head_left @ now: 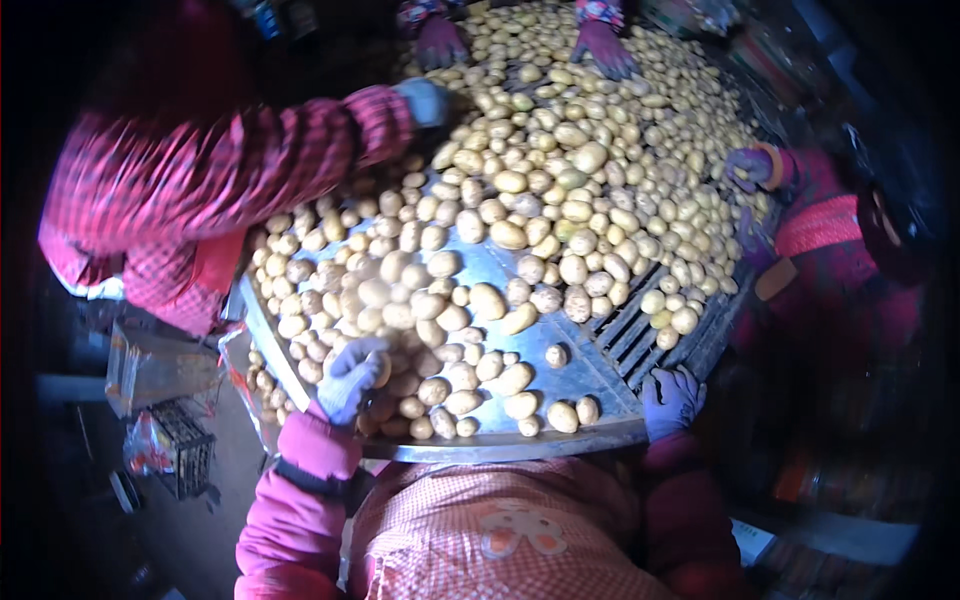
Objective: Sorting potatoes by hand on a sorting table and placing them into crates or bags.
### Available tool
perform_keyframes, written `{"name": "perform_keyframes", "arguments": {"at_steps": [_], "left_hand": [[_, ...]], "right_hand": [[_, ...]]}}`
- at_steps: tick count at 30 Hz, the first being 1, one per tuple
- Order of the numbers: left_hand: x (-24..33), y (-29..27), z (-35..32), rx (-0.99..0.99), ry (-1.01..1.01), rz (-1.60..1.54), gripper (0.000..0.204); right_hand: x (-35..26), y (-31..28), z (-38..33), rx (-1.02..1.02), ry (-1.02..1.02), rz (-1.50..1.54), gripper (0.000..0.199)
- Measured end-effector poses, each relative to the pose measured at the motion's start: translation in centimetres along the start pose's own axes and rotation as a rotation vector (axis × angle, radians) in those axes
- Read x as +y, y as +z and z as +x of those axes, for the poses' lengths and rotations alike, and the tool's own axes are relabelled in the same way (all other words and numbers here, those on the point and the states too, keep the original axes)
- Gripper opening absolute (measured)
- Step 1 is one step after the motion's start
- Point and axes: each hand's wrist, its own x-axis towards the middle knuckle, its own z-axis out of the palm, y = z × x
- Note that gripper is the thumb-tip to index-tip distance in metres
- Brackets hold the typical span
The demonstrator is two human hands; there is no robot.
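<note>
Head view: left hand [350,382] pinching potato [383,370]; right hand [673,402] resting at bench's [605,372] near right corner, closure unclear; left-edge container [237,362] holding potatoes [266,384].

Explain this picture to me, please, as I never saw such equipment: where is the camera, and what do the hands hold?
No robot here: a person does the work, wearing on the head a wide camera that looks down and makes straight edges look bent. Many oval, yellowish potatoes lie on a grey metal table, some over its dark slatted grate. The person's purple-gloved left hand curls against one tan potato; whether it is lifted, I cannot tell. The purple-gloved right hand rests at the table's near right corner. The other gloved hands belong to co-workers.
</note>
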Motion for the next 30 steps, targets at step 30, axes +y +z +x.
{"name": "perform_keyframes", "arguments": {"at_steps": [30], "left_hand": [[-1.6, 4.0, -5.5, 0.044, -0.393, -0.749, 0.027]], "right_hand": [[-11.6, 3.7, 19.3, 0.0, -0.228, 0.023, 0.037]]}}
